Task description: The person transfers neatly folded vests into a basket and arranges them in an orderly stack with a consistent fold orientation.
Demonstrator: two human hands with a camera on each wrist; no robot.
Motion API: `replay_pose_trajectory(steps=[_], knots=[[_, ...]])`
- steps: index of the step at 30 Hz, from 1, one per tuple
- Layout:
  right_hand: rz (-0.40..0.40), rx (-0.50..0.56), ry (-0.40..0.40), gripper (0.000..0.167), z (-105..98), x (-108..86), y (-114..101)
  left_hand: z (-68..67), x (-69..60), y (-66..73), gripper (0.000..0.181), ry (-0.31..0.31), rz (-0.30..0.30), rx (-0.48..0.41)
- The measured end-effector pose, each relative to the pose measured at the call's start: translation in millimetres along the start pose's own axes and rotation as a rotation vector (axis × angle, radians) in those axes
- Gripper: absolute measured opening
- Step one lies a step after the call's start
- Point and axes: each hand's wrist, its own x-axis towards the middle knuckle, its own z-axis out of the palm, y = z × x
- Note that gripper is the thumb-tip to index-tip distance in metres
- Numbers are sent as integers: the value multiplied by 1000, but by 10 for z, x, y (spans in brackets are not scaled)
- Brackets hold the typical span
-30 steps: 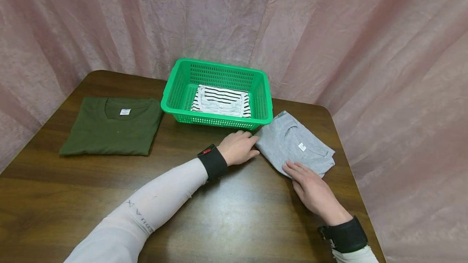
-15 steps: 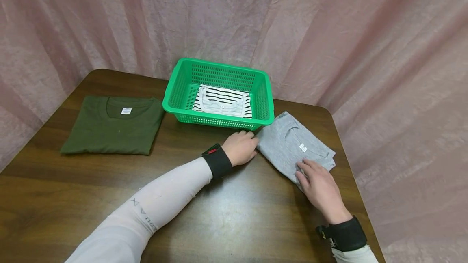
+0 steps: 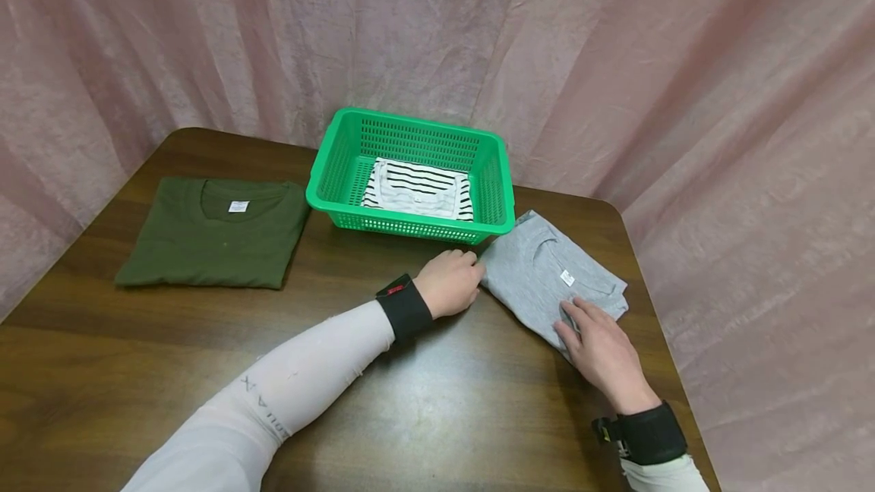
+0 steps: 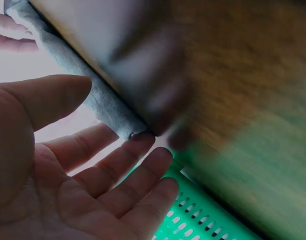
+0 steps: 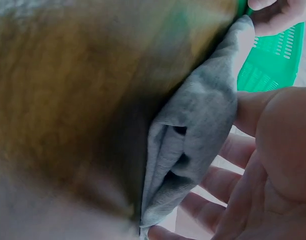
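Note:
A folded grey T-shirt [image 3: 547, 272] lies at an angle on the table's right side, its neck label facing up. My left hand [image 3: 447, 283] is at the shirt's left corner. In the left wrist view its fingers [image 4: 138, 142] touch the grey cloth [image 4: 100, 100], while the thumb stands apart. On the shirt's near right part rests my right hand [image 3: 604, 351], fingers loosely bent over the cloth. The right wrist view shows the shirt's layered edge [image 5: 198, 115] beside these fingers [image 5: 213, 177], with the thumb apart from them.
A green plastic basket [image 3: 410, 228] stands at the back middle, close to the grey shirt's upper left corner. Inside lies a folded striped shirt [image 3: 418, 190]. On the left is a folded dark green T-shirt [image 3: 219, 249]. A pink curtain [image 3: 424, 29] hangs behind the wooden table [image 3: 410, 416].
My right hand has shifted slightly rightward along the grey shirt, baring more of its near edge. My left hand has stayed at the left corner. The striped shirt lies still in the basket.

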Motion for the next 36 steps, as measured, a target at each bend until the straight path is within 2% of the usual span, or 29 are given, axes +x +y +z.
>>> replay_pose_trajectory(steps=[10, 15, 18, 25, 31, 36], knots=[[9, -3, -32, 50, -12, 5, 8, -30, -47, 35, 15, 44, 34, 13], [7, 10, -40, 50, -8, 5, 39, 50, 4, 54, 9, 77, 23, 31], [7, 16, -37, 49, -4, 2, 49, 76, 49, 68, 11, 78, 8, 55], [1, 11, -24, 48, 6, -8, 53, 26, 74, 99, 14, 72, 2, 121], [-36, 19, -11, 43, 2, -13, 60, -38, -6, 148, 14, 36, 42, 149], [-51, 27, 14, 32, -16, -12, 66, -62, -79, 217, 18, -35, 98, 147]])
